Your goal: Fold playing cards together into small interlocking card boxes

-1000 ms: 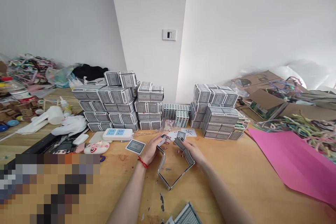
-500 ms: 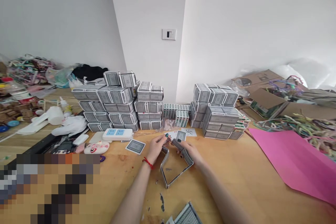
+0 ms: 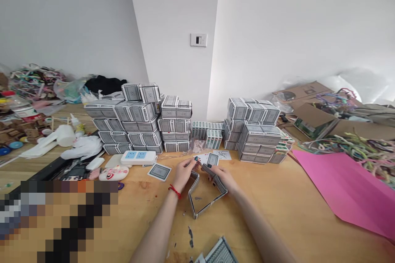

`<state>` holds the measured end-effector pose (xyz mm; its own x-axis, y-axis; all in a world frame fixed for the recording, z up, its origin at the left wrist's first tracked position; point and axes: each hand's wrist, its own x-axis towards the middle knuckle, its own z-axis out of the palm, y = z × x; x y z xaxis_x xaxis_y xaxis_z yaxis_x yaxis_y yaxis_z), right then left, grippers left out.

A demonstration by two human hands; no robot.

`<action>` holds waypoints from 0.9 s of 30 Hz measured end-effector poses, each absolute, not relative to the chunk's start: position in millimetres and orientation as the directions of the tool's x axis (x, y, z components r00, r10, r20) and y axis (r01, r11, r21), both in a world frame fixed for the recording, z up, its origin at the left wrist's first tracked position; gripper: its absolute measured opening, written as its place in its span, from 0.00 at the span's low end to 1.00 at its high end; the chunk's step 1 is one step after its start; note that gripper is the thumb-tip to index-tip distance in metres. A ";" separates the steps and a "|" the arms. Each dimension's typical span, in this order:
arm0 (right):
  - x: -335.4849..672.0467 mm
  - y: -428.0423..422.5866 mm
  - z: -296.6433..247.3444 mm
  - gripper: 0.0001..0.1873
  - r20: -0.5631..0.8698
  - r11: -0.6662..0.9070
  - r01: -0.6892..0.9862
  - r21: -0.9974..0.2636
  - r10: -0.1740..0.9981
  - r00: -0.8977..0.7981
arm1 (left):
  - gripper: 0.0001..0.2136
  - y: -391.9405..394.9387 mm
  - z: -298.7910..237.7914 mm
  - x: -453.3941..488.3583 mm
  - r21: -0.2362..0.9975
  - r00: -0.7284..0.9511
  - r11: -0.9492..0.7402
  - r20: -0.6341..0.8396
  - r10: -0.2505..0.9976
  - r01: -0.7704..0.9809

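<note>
A folded strip of playing cards (image 3: pixel 206 207) stands on edge on the table, bent into an angular loop. At its far left end, my left hand (image 3: pixel 184 172) is closed with thumb and finger pinched together. My right hand (image 3: pixel 222 176) grips the far right end, thumb on top and fingertips inside the loop. The two ends are close to each other between my hands. Just beyond lie loose playing cards (image 3: pixel 212 159), some face up. Another card (image 3: pixel 159 172) lies back up to the left. Nearest me is a pile of grey-backed cards (image 3: pixel 221 250).
Stacked blocks made of cards stand at the back left (image 3: pixel 138 125) and back right (image 3: pixel 259 131), with small card boxes (image 3: pixel 212 135) between them. A white power strip (image 3: pixel 138 157) and clutter lie left; a pink sheet (image 3: pixel 348 193) and yarn (image 3: pixel 358 152) lie right.
The near corner of the card loop has shifted very slightly away from me. Both hands keep nearly the same place and grip.
</note>
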<state>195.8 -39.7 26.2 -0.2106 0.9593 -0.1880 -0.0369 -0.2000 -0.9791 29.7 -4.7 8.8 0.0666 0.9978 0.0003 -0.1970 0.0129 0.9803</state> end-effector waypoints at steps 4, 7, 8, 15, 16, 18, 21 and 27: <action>193.7 -41.2 29.6 0.23 -0.154 -0.173 -0.068 -0.983 0.964 -0.217 | 0.16 -6.0 8.9 30.2 0.988 0.061 -0.007 0.016 0.998 -0.151; 192.1 -41.8 31.4 0.23 -0.146 -0.164 -0.076 -0.984 0.968 -0.204 | 0.16 -7.5 9.1 30.7 0.992 0.032 -0.022 0.026 0.999 -0.128; 191.7 -41.9 32.1 0.23 -0.150 -0.167 -0.071 -0.983 0.969 -0.198 | 0.16 -8.0 9.4 30.9 0.992 0.026 -0.026 0.030 0.999 -0.123; 190.4 -43.0 33.0 0.22 -0.169 -0.184 -0.058 -0.981 0.965 -0.202 | 0.15 -12.4 13.0 33.0 0.992 0.020 -0.065 0.068 0.998 -0.107; 190.4 -42.9 32.5 0.22 -0.161 -0.177 -0.064 -0.982 0.965 -0.205 | 0.15 -12.7 12.7 33.3 0.993 0.017 -0.077 0.079 0.997 -0.089; 190.8 -42.5 31.5 0.22 -0.150 -0.169 -0.074 -0.983 0.966 -0.212 | 0.14 -12.7 11.3 33.8 0.994 0.007 -0.102 0.102 0.995 -0.042; 191.2 -42.0 30.9 0.23 -0.156 -0.175 -0.076 -0.982 0.965 -0.210 | 0.14 -12.7 9.5 34.7 0.989 0.022 -0.146 0.145 0.989 0.029; 191.2 -41.2 29.2 0.23 -0.156 -0.176 -0.094 -0.980 0.969 -0.192 | 0.16 -14.5 9.9 36.0 0.994 0.110 -0.102 0.106 0.988 -0.045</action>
